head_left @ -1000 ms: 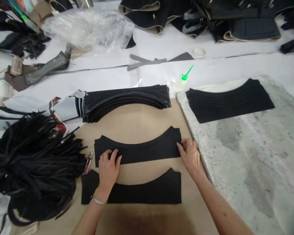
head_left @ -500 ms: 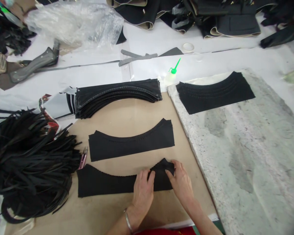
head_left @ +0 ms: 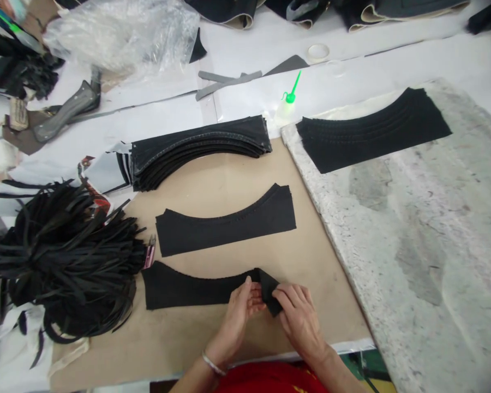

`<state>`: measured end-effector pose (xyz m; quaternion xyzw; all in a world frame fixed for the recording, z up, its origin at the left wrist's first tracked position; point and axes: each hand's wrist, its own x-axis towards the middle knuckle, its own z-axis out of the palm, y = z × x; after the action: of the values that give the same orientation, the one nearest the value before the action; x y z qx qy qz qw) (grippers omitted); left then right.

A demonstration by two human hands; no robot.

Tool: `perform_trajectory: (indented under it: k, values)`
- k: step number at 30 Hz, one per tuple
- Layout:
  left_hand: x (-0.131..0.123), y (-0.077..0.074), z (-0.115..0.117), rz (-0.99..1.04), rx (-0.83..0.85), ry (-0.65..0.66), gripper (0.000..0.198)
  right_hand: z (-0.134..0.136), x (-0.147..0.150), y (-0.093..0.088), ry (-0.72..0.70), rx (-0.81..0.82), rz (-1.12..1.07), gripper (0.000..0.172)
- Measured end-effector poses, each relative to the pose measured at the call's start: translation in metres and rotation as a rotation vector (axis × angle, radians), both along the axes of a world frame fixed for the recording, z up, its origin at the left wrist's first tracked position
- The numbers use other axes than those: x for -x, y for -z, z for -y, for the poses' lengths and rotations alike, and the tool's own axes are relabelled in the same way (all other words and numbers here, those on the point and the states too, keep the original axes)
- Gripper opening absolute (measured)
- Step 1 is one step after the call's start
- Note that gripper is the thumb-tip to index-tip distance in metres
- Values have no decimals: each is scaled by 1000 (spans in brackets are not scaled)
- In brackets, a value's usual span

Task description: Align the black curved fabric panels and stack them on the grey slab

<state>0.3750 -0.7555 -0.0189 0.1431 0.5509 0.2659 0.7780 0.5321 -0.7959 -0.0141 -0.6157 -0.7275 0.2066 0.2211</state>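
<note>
Both my hands meet at the right end of the nearest curved black fabric piece (head_left: 188,286) on the brown board (head_left: 319,273). My right hand (head_left: 298,319) pinches that end and has it lifted and folded back. My left hand (head_left: 239,314) touches the same end from the left, its fingers curled against the fabric. A second stack of curved black pieces (head_left: 225,224) lies flat just beyond. Farther back on the board sits a thick stack of stitched black curved pieces (head_left: 196,150).
A marble slab (head_left: 425,245) on the right carries another black curved stack (head_left: 372,134). A heap of black strips (head_left: 61,262) lies at the left, small clippers (head_left: 149,256) beside it. A green-tipped glue bottle (head_left: 288,103), tape roll (head_left: 318,52) and plastic bag (head_left: 123,35) lie behind.
Both hands left the middle stack and came to the nearest piece. Its right end, flat half a second ago, is now lifted and folded between my fingers.
</note>
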Motion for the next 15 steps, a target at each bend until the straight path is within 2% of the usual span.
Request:
perform_trajectory:
  k: [2,5,15]
  values:
    - [3,-1,-2,77,75,-70,59,8,4,5,-51,-26,-10,35]
    - [5,1,-4,81,119,-100,51,12,6,10,-67,-15,-29,32]
    - [1,-2,-9,51,102,-41,36,8,1,5,-80,-34,-39,28]
